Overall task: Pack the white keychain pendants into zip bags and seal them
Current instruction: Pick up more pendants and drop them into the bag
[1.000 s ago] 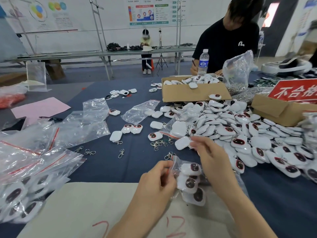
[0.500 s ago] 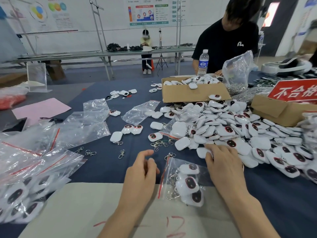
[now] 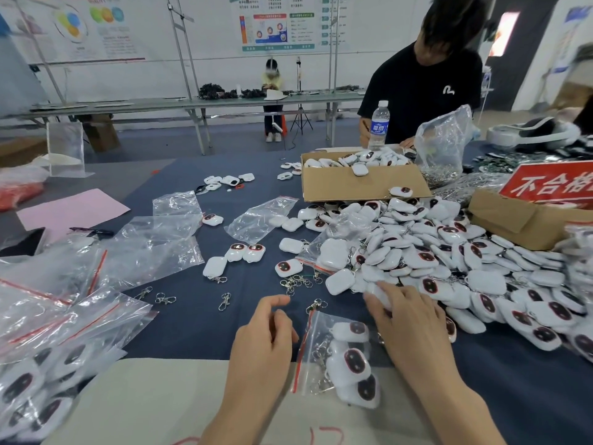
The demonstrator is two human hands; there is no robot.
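Note:
A clear zip bag (image 3: 321,332) with a red seal strip lies on the table in front of me, holding three white pendants (image 3: 353,364) with dark oval faces. My left hand (image 3: 266,342) hovers just left of the bag's strip, fingers relaxed and holding nothing. My right hand (image 3: 407,319) reaches over the bag to the near edge of a big pile of white pendants (image 3: 449,261). Its thumb and forefinger pinch one white pendant (image 3: 379,293) there.
Filled zip bags (image 3: 38,364) and empty bags (image 3: 154,245) cover the left side. Loose metal clasps (image 3: 224,300) and single pendants lie mid-table. A cardboard box (image 3: 362,184) of pendants, a water bottle (image 3: 378,126), a red sign (image 3: 552,184) and a person in black stand beyond.
Both hands let go of the bag, which now lies flat on the table. My right hand moved forward to the pile and took a pendant; my left hand opened.

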